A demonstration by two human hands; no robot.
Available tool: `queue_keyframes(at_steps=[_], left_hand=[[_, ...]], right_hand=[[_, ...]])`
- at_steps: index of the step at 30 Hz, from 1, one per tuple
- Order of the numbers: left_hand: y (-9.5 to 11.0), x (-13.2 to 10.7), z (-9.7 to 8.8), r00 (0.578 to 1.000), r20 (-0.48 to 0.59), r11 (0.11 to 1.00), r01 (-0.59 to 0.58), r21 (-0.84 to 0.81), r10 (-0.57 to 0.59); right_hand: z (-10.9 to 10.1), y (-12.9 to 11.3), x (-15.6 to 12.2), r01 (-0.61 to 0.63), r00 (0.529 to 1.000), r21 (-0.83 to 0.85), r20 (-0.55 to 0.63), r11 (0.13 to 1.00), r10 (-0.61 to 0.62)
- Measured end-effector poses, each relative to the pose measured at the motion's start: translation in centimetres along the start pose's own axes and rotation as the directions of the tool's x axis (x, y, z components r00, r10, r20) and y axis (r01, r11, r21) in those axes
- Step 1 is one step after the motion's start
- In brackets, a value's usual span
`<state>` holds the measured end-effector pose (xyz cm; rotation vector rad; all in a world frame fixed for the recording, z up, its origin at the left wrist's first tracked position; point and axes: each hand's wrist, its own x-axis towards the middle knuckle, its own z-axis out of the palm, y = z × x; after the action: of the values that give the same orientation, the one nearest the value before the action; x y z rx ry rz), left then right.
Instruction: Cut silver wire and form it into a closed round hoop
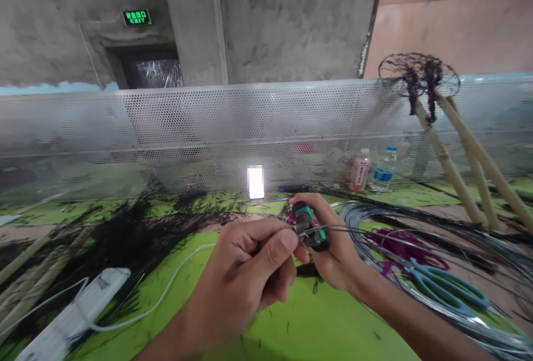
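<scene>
Near the middle of the view, my right hand (333, 244) is wrapped round pliers (306, 227) with black and teal handles. The jaws point toward me and meet thin grey wire (345, 229), which runs off to the right. Just left of the jaws, my left hand (254, 272) pinches the wire's end between thumb and forefinger. A bit of purple thread (290, 216) shows behind the fingers. The exact grip of the jaws on the wire is too small to make out.
A wire coil (358, 222), purple yarn (408, 250) and blue scissors (445, 289) lie at right. Behind stand two bottles (359, 171), bamboo poles (449, 166) and a perforated metal panel (233, 122). Black bristly strands (166, 233) and a white power strip (79, 316) lie left. A lit screen (256, 182) stands centrally.
</scene>
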<state>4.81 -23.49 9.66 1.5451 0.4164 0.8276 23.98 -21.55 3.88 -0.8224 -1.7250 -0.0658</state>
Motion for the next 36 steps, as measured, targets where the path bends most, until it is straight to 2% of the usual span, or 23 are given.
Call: queue_keyframes(at_steps=[7, 10, 16, 23, 26, 30, 36], left_hand=[[0.2, -0.2, 0.4, 0.999, -0.025, 0.997, -0.038, 0.065, 0.040], [0.0, 0.0, 0.3, 1.000, 0.007, 1.000, -0.019, -0.024, 0.019], [-1.4, 0.4, 0.1, 0.988, 0.150, 0.978, 0.052, -0.202, -0.021], [-1.2, 0.9, 0.5, 0.984, 0.140, 0.957, 0.144, -0.252, -0.111], [-1.1, 0.7, 0.6, 0.988, 0.136, 0.969, 0.099, -0.228, -0.069], [-0.9, 0.1, 0.5, 0.993, 0.118, 0.989, 0.025, -0.143, -0.008], [0.2, -0.7, 0.8, 0.987, 0.145, 0.996, 0.076, -0.041, -0.070]], right_hand=[[-0.1, 0.3, 0.0, 0.038, 0.999, -0.053, -0.011, 0.998, -0.039], [-0.1, 0.7, -0.1, 0.050, 0.999, -0.069, -0.019, 0.996, -0.051], [0.0, 1.9, 0.1, 0.105, 0.994, -0.063, -0.030, 0.992, -0.107], [0.5, 3.8, 1.2, 0.180, 0.981, -0.048, -0.066, 0.983, -0.183], [0.8, 3.6, 1.5, 0.190, 0.978, -0.040, -0.077, 0.981, -0.192], [0.6, 2.4, 1.6, 0.196, 0.980, -0.028, -0.029, 0.980, -0.197], [-1.5, 1.3, 2.4, 0.264, 0.964, -0.087, 0.004, 0.961, -0.264]])
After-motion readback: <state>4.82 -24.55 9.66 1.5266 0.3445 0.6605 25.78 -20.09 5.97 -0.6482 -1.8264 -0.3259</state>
